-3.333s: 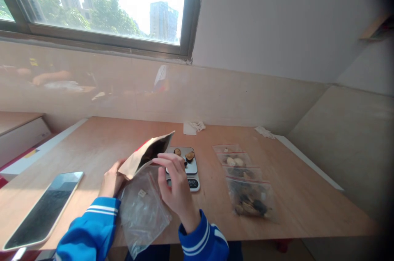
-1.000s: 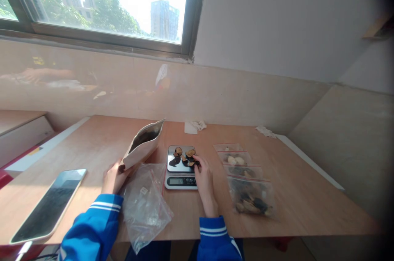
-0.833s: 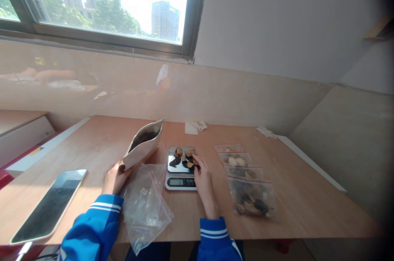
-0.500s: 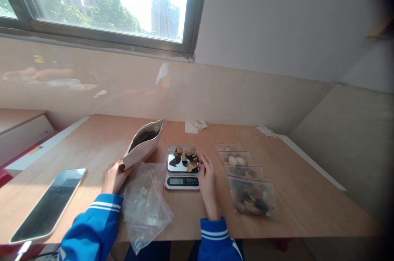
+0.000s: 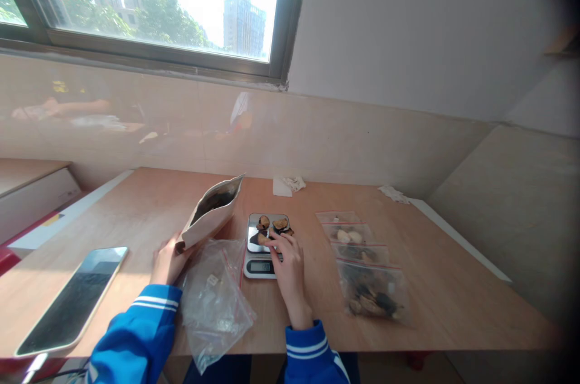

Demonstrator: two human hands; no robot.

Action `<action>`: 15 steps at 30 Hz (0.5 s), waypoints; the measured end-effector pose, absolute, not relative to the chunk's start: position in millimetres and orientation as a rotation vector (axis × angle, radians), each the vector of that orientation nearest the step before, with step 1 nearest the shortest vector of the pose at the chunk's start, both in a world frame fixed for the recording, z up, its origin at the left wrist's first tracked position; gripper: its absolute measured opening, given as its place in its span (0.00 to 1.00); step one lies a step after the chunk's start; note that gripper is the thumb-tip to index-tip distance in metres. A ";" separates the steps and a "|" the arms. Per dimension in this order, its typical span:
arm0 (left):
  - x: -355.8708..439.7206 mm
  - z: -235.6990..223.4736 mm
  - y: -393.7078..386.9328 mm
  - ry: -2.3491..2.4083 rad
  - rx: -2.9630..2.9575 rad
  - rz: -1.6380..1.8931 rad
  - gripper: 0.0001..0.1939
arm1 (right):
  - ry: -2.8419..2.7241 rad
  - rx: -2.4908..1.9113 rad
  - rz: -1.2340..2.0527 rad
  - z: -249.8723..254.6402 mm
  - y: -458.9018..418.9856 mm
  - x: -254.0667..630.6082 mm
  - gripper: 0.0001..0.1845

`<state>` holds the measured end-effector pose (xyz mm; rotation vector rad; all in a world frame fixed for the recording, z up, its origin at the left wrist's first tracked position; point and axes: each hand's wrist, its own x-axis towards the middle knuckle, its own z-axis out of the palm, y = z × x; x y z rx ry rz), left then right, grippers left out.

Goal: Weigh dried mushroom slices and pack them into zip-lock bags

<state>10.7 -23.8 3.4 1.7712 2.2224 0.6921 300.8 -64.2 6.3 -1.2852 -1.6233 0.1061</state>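
Observation:
My left hand [image 5: 170,263] grips the lower left corner of a pale stand-up pouch [image 5: 211,221], which leans with its mouth open and dark contents inside. My right hand [image 5: 290,263] is over a small kitchen scale [image 5: 251,272], finger and thumb pinched on a brown dried piece [image 5: 263,240], like dried mushroom. Other dried pieces [image 5: 280,224], tan with dark edges, lie on the scale's shiny plate. My fingers hide part of the plate and buttons; the display's digits are too small to read. Clear zip bags [image 5: 215,305] lie between my forearms, touching the pouch's base.
Filled zip bags [image 5: 374,293] lie in an overlapping row on the right of the wooden table [image 5: 453,305]. A phone [image 5: 75,299] with a cable plugged in is at left. Crumpled tissue [image 5: 293,183] lies along the back, below the tiled wall and window.
My right hand has moved left from the scale's right edge to over its plate, now pinching a piece there. The left hand and pouch stay put.

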 end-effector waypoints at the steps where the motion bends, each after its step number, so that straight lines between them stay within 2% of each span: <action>1: 10.7 3.1 -23.9 2.215 1.772 0.703 0.26 | -1.651 -1.314 0.079 5.5 -64.3 301.2 0.11; 9: 13.2 1.7 -25.2 2.212 1.782 0.795 0.20 | -1.656 -1.453 -0.012 -3.0 -64.7 304.1 0.11; 15: 13.4 8.1 -25.7 2.211 1.740 0.717 0.24 | -1.578 -1.390 0.077 15.8 -71.5 306.7 0.14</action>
